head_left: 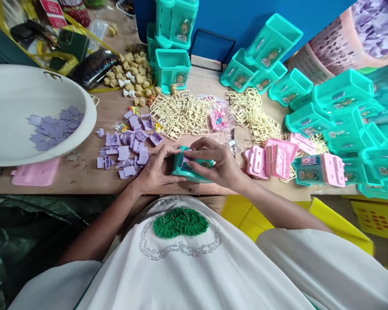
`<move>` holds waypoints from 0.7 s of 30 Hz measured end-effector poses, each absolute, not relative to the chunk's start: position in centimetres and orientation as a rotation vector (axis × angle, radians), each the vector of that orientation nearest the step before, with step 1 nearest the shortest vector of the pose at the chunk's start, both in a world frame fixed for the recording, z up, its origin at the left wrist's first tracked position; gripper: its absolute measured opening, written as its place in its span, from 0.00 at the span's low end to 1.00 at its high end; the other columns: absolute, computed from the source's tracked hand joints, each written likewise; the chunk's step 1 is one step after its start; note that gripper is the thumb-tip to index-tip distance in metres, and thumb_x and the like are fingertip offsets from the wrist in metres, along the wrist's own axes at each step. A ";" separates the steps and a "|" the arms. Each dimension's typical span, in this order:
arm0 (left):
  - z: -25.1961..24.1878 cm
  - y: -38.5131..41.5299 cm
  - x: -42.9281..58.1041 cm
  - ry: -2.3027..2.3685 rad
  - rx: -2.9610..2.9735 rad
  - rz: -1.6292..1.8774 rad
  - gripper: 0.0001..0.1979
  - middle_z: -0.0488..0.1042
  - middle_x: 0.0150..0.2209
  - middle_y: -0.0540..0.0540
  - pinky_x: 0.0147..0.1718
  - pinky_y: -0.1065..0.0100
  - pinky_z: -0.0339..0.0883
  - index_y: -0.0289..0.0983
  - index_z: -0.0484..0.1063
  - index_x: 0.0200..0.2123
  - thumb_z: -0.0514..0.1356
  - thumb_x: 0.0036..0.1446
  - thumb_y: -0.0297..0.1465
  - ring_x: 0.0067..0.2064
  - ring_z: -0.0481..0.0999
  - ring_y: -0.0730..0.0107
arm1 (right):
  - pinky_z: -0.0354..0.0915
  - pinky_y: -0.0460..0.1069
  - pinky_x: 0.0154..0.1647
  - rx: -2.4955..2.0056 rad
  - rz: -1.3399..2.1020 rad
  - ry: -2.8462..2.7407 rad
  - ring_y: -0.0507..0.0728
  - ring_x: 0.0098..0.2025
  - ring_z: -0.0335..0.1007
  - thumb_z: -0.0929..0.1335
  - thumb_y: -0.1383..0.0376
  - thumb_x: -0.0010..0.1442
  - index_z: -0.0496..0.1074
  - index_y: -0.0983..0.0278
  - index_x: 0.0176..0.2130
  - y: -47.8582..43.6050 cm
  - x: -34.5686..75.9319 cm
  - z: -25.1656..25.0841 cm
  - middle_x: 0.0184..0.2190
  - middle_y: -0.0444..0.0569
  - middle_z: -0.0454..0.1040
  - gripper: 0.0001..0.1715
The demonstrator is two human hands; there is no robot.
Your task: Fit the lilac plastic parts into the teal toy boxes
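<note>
A teal plastic box (180, 173) lies at the table's front edge, between my two hands. My left hand (155, 171) grips its left end, thumb and fingers around it. Over its upper face, my right hand (215, 163) has its fingers bent against the box, near a small purple part (185, 160). Whether the right fingers hold that purple part is hard to make out. Purple plastic pieces (123, 153) are heaped left of my left hand. Pink plastic parts (257, 162) lie right of my right hand. Cream plastic frames (177, 113) are piled just behind the box.
A white basin (16, 99) with flat purple pieces stands at the left. Small tan figures (134, 71) lie at the back. Teal boxes (345, 90) are stacked at the right and back, below a pink basket (342, 38). A pink panel (35, 173) sits front left.
</note>
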State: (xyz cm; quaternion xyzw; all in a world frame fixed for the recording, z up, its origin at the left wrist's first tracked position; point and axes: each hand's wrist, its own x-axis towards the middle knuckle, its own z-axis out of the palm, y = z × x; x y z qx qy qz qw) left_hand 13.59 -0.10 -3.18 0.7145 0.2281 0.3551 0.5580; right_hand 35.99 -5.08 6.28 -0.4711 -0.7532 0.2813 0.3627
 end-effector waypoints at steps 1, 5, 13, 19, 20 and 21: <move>-3.2 -0.1 13.6 0.536 1.690 0.839 0.36 0.73 0.65 0.36 0.69 0.47 0.67 0.42 0.67 0.60 0.77 0.52 0.43 0.69 0.73 0.47 | 0.72 0.50 0.38 -1.231 0.728 -1.889 0.55 0.41 0.77 0.74 0.65 0.67 0.85 0.61 0.50 -5.2 35.9 6.1 0.42 0.52 0.77 0.12; -3.2 -0.1 13.7 0.528 1.692 0.851 0.36 0.72 0.66 0.35 0.69 0.46 0.67 0.43 0.67 0.60 0.77 0.53 0.43 0.70 0.72 0.47 | 0.71 0.50 0.39 -1.263 0.709 -1.775 0.55 0.43 0.76 0.75 0.66 0.66 0.85 0.60 0.49 -5.4 35.5 5.3 0.43 0.51 0.76 0.12; -3.0 -0.6 13.8 0.566 1.729 0.868 0.36 0.75 0.63 0.35 0.69 0.45 0.68 0.41 0.67 0.59 0.77 0.52 0.43 0.70 0.72 0.45 | 0.73 0.53 0.45 -1.179 0.615 -1.820 0.57 0.47 0.75 0.72 0.67 0.69 0.83 0.57 0.54 -5.8 35.5 4.3 0.46 0.52 0.75 0.15; -3.2 -0.4 13.8 0.547 1.742 0.886 0.37 0.75 0.61 0.35 0.68 0.45 0.68 0.41 0.67 0.60 0.77 0.52 0.42 0.69 0.73 0.45 | 0.74 0.56 0.49 -1.171 0.581 -1.960 0.59 0.50 0.76 0.69 0.64 0.73 0.80 0.57 0.59 -6.3 35.9 4.7 0.50 0.56 0.75 0.18; -3.3 -0.4 13.7 0.544 1.742 0.888 0.37 0.75 0.61 0.35 0.68 0.44 0.68 0.41 0.67 0.60 0.77 0.52 0.41 0.68 0.74 0.45 | 0.75 0.56 0.50 -1.170 0.596 -1.974 0.59 0.51 0.76 0.69 0.63 0.73 0.80 0.57 0.59 -6.2 36.1 4.6 0.51 0.56 0.75 0.18; -3.3 -0.3 13.7 0.548 1.740 0.886 0.37 0.76 0.61 0.35 0.67 0.44 0.68 0.41 0.67 0.59 0.78 0.52 0.41 0.68 0.75 0.45 | 0.75 0.56 0.50 -1.163 0.615 -1.988 0.60 0.51 0.76 0.69 0.62 0.74 0.80 0.57 0.59 -6.1 36.3 4.6 0.51 0.57 0.75 0.18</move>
